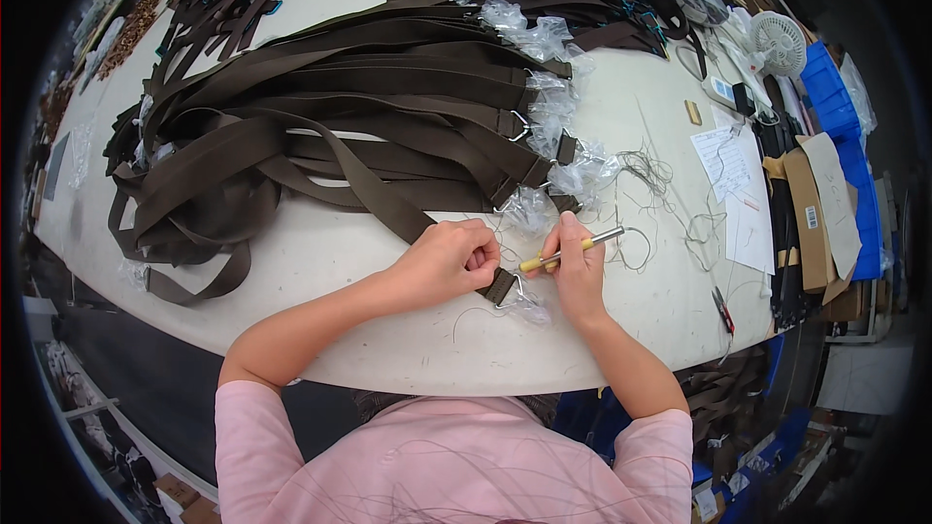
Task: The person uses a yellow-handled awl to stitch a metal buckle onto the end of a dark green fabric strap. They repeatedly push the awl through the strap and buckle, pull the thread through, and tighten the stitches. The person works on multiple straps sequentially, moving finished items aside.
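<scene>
My left hand [449,257] is closed, its fingers curled over a dark brown webbing strap [388,210]. What its fingertips pinch is hidden. The strap runs beneath this hand and comes out at a stitched end [500,286], where a metal hook [517,289] is partly wrapped in clear plastic [530,309]. Between the fingers and thumb of my right hand [580,277] is a slim pen-shaped tool [602,237], silver with yellow parts. Its yellow tip points left, close to the metal hook and the left fingertips.
Many brown straps [388,87] with plastic-wrapped hardware [553,102] lie beyond my hands. Loose threads [646,175] are scattered rightward. Papers [748,223], red-handled snips [723,311], a white fan [779,44], blue bins [830,87] and cardboard [814,213] line the right side.
</scene>
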